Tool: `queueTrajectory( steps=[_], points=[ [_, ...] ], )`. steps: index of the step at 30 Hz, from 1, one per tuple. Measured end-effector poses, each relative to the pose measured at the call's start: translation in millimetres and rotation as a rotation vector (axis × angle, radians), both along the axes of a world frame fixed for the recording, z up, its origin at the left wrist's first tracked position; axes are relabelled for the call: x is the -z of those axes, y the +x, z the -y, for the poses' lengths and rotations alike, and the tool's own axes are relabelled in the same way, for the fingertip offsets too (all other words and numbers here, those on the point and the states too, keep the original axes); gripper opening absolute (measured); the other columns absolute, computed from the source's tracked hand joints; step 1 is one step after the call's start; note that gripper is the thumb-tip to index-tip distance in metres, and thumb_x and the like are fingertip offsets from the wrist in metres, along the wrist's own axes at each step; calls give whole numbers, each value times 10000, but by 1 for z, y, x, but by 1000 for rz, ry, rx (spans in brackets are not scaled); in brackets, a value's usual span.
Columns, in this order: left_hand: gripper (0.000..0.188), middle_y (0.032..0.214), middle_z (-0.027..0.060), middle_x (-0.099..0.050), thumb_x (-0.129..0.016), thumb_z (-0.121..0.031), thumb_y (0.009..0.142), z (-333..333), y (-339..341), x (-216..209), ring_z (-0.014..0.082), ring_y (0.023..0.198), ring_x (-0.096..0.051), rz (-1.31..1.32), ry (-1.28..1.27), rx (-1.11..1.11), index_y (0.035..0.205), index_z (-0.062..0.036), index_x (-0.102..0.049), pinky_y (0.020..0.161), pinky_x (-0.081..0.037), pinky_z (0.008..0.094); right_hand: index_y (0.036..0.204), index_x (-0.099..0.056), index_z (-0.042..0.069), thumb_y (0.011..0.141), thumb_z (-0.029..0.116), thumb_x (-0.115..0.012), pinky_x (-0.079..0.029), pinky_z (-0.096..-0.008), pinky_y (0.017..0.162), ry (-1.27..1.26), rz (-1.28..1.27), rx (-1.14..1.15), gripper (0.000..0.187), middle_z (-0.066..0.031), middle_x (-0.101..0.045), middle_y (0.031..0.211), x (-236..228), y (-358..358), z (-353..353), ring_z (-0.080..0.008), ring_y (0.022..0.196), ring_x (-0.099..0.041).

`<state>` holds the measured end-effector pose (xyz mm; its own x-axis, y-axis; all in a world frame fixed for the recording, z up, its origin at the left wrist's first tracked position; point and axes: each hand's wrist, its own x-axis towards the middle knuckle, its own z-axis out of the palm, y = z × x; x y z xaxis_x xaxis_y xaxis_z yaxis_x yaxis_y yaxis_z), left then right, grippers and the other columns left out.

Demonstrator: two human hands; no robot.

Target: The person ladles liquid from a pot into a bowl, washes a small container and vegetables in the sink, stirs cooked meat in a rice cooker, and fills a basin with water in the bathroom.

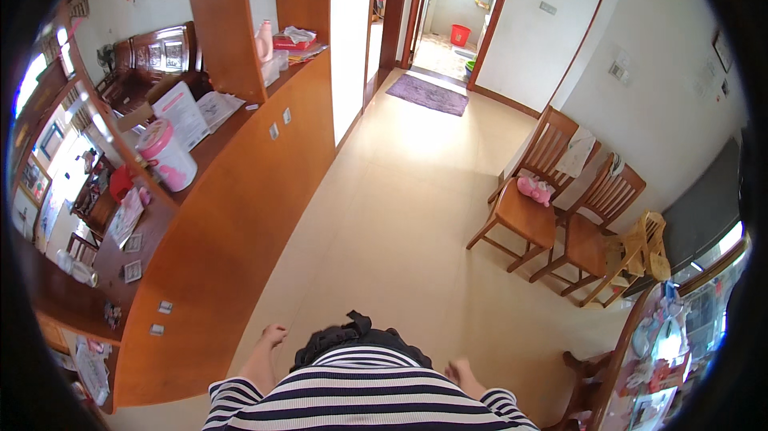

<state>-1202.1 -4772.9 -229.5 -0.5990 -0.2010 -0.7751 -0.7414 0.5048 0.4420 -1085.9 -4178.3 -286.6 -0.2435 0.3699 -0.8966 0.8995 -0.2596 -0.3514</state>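
Note:
My left hand [274,335] hangs at my left side, its fingers curled in with nothing seen in them. It is nearest the curved wooden cabinet [240,215] but apart from it. On my other side, my right hand [462,372] is smeared by motion, so its fingers cannot be made out. Neither hand touches any object that I can see. Between them show my striped top [360,391] and a dark gathered garment [352,339] at my waist.
Two wooden chairs [524,219] line the right wall, one bearing a pink plush toy [535,190]. A glass-topped table [652,351] stands at lower right. Ahead, a purple mat [428,94] lies before a doorway with a red bucket [460,35] beyond. The cabinet top holds a pink-and-white tub [172,160].

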Motion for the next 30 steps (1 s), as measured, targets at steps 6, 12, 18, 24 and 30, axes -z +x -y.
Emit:
queueTrajectory(
  steps=[6,12,18,24,30],
  points=[
    [176,683,64,-568,-494,-91,783,35,-99,2,157,489,-521,195,35,-398,944,-91,-565,457,-426,325,948,-560,-16,822,149,-514,-435,-262,478,134,-584,-349,213,-99,-599,728,-133,-382,42,-148,556,-558],
    [110,567,69,-508,-472,-111,791,-1,-342,5,169,416,-473,126,-62,-304,831,-52,-555,367,-374,338,909,-592,6,813,149,-515,-446,-258,521,479,-866,-782,188,-63,-593,663,-135,-557,42,-122,561,-555],
    [308,939,109,-640,-551,-234,744,-122,-639,10,225,869,-608,-334,-29,173,989,-63,-622,769,-473,331,643,-563,14,760,87,-500,-394,-299,383,245,-282,-386,152,-92,-531,522,-87,-535,-26,-167,452,-528],
    [298,867,109,-635,-553,-215,768,-254,-840,-61,182,786,-602,-594,272,403,1023,-68,-601,721,-477,295,746,-584,15,764,105,-503,-444,-346,472,137,344,-2,122,-129,-566,614,-44,-536,-90,-233,525,-541],
    [258,755,73,-614,-589,-220,742,-228,-921,7,172,658,-575,-248,15,389,943,-63,-627,616,-474,290,755,-620,19,765,175,-531,-464,-375,550,194,430,-343,180,-154,-593,654,-27,-719,-173,-270,629,-580]
  ],
)
